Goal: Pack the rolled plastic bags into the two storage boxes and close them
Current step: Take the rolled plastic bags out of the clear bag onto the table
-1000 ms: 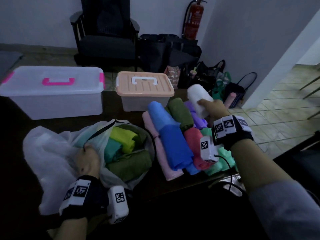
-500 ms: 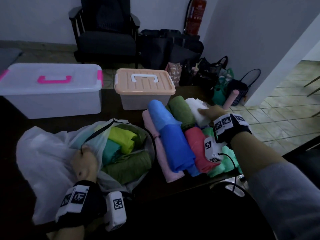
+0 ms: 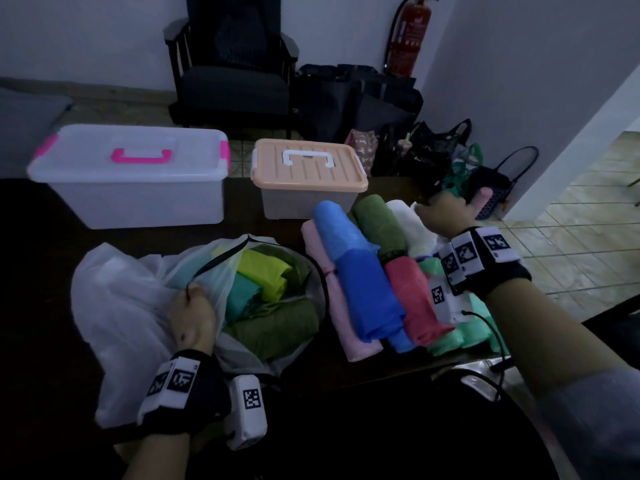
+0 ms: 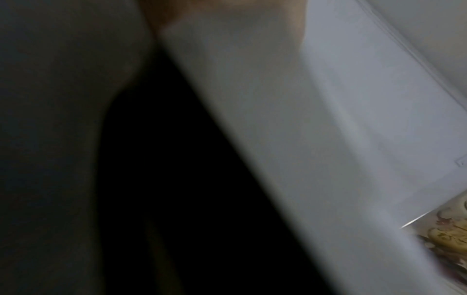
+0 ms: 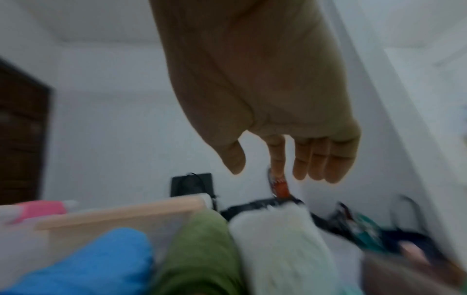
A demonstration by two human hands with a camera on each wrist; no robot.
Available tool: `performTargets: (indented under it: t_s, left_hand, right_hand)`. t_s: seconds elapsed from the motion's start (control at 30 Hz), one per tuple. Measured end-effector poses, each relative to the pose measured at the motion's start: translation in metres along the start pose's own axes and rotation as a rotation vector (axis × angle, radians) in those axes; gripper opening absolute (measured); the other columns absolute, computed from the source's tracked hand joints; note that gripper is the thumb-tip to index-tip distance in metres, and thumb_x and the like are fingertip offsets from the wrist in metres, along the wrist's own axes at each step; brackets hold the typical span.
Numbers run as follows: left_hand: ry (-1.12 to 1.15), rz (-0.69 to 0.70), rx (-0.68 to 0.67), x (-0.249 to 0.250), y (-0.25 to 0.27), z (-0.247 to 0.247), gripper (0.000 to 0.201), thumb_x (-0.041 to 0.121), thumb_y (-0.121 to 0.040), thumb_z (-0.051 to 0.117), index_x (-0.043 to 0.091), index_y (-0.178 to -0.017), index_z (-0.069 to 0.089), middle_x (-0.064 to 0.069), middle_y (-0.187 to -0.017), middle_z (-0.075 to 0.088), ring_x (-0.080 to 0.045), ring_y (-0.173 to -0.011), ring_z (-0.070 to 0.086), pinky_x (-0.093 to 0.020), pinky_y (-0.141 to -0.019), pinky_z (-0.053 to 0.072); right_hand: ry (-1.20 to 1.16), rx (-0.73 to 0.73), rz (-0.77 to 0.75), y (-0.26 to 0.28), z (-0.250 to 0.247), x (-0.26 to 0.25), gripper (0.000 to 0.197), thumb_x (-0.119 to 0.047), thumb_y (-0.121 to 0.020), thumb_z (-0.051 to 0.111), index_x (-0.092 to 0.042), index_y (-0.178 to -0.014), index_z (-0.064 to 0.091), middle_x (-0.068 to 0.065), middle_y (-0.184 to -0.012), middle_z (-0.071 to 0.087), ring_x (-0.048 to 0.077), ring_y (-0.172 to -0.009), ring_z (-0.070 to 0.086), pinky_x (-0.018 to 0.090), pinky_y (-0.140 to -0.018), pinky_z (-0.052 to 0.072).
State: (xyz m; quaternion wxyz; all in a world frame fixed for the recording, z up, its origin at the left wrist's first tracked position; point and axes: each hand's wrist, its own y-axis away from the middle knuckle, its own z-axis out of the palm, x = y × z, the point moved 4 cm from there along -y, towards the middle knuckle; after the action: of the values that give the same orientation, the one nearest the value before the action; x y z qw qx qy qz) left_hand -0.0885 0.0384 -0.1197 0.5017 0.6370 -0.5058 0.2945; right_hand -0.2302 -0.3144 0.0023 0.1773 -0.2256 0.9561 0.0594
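Note:
My right hand (image 3: 438, 211) hovers open over the far right of a pile of rolled bags, and its straight fingers (image 5: 313, 159) hold nothing. Just below it lies a white roll (image 3: 410, 226) beside a green roll (image 3: 375, 225), a blue roll (image 3: 349, 261), a red roll (image 3: 412, 299) and a pink roll (image 3: 332, 306). My left hand (image 3: 192, 306) grips the rim of a white plastic sack (image 3: 121, 306) that holds yellow-green, teal and olive rolls. The clear box with pink handle (image 3: 128, 188) and the peach-lidded box (image 3: 308, 168) stand behind, lids shut.
The dark table's right edge (image 3: 460, 358) runs close under the pile, with mint-green rolls (image 3: 450, 337) near it. Beyond the table are a dark armchair (image 3: 235, 81), several bags on the floor (image 3: 433, 147) and a fire extinguisher (image 3: 410, 32). The left wrist view shows only blurred white plastic (image 4: 303, 119).
My right hand lowered the white roll onto the far end of the pile and let it go. The left hand kept its hold on the sack.

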Motion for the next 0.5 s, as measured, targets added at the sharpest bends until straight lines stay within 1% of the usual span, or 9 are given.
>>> performTargets:
  t_s: [0.03, 0.07, 0.13, 0.2, 0.27, 0.3, 0.33, 0.4, 0.5]
  left_hand:
    - [0.023, -0.008, -0.014, -0.001, 0.000, 0.000, 0.048, 0.028, -0.103, 0.024, -0.006, -0.127, 0.048, -0.026, -0.131, 0.048, -0.038, -0.120, 0.045, -0.043, -0.100, 0.034]
    - [0.051, -0.013, -0.027, -0.002, 0.000, -0.001, 0.047, 0.029, -0.103, 0.025, -0.004, -0.128, 0.047, -0.024, -0.131, 0.048, -0.036, -0.121, 0.045, -0.042, -0.100, 0.034]
    - [0.098, -0.006, -0.060, -0.006, -0.002, -0.002, 0.045, 0.030, -0.102, 0.027, -0.001, -0.127, 0.048, -0.019, -0.127, 0.051, -0.033, -0.118, 0.047, -0.041, -0.100, 0.035]
    - [0.161, -0.001, -0.100, -0.011, -0.006, -0.002, 0.045, 0.033, -0.101, 0.029, 0.002, -0.126, 0.050, -0.016, -0.125, 0.054, -0.032, -0.114, 0.051, -0.043, -0.102, 0.039]
    - [0.190, 0.006, -0.124, -0.016, -0.010, -0.002, 0.047, 0.037, -0.100, 0.031, 0.004, -0.126, 0.051, -0.018, -0.124, 0.056, -0.033, -0.112, 0.053, -0.049, -0.102, 0.040]
    - [0.193, 0.000, -0.124, -0.018, -0.012, -0.002, 0.048, 0.038, -0.099, 0.031, 0.005, -0.126, 0.051, -0.018, -0.124, 0.056, -0.034, -0.113, 0.053, -0.050, -0.102, 0.041]
    - [0.193, -0.006, -0.123, -0.020, -0.013, -0.003, 0.048, 0.039, -0.099, 0.031, 0.005, -0.127, 0.051, -0.018, -0.125, 0.055, -0.034, -0.113, 0.052, -0.051, -0.102, 0.040]
    - [0.194, -0.003, -0.113, -0.020, -0.014, -0.006, 0.048, 0.038, -0.100, 0.032, 0.004, -0.127, 0.051, -0.018, -0.125, 0.055, -0.035, -0.115, 0.052, -0.050, -0.102, 0.040]
    - [0.210, -0.002, -0.093, -0.019, -0.014, -0.008, 0.043, 0.033, -0.101, 0.033, 0.003, -0.124, 0.052, -0.017, -0.122, 0.055, -0.033, -0.114, 0.052, -0.046, -0.102, 0.040]
  right_hand:
    - [-0.025, -0.006, -0.137, 0.009, -0.002, -0.016, 0.035, -0.036, -0.084, 0.052, -0.004, -0.093, 0.062, 0.013, -0.105, 0.057, 0.028, -0.104, 0.050, 0.036, -0.087, 0.038]
    - [-0.077, -0.035, -0.283, 0.024, -0.003, -0.033, 0.025, -0.030, -0.085, 0.056, -0.006, -0.089, 0.064, 0.008, -0.098, 0.060, 0.023, -0.097, 0.053, 0.033, -0.085, 0.041]
    - [-0.180, -0.164, -0.547, 0.067, 0.003, -0.070, 0.014, -0.020, -0.085, 0.063, -0.012, -0.095, 0.069, 0.003, -0.096, 0.068, 0.018, -0.089, 0.061, 0.028, -0.086, 0.048]
    - [-0.154, -0.466, -0.768, 0.119, 0.028, -0.102, 0.021, -0.016, -0.083, 0.070, -0.010, -0.103, 0.069, 0.007, -0.101, 0.070, 0.014, -0.087, 0.062, 0.021, -0.084, 0.048]
    - [-0.047, -0.752, -0.874, 0.160, 0.071, -0.116, 0.037, -0.016, -0.078, 0.075, -0.007, -0.112, 0.066, 0.009, -0.110, 0.067, 0.018, -0.096, 0.061, 0.024, -0.089, 0.046]
    - [0.026, -0.821, -0.900, 0.174, 0.092, -0.120, 0.047, -0.019, -0.076, 0.077, -0.009, -0.119, 0.062, 0.008, -0.117, 0.064, 0.020, -0.106, 0.059, 0.028, -0.095, 0.045]
    - [0.110, -0.850, -0.916, 0.183, 0.111, -0.121, 0.057, -0.022, -0.074, 0.079, -0.013, -0.126, 0.056, 0.006, -0.125, 0.059, 0.021, -0.115, 0.054, 0.033, -0.101, 0.042]
    - [0.290, -0.809, -0.943, 0.192, 0.135, -0.119, 0.075, -0.029, -0.071, 0.079, -0.022, -0.136, 0.043, 0.004, -0.136, 0.048, 0.024, -0.125, 0.044, 0.041, -0.106, 0.035]
    - [0.489, -0.676, -0.968, 0.196, 0.145, -0.117, 0.085, -0.035, -0.070, 0.079, -0.025, -0.140, 0.033, 0.006, -0.138, 0.042, 0.027, -0.129, 0.036, 0.047, -0.104, 0.027]
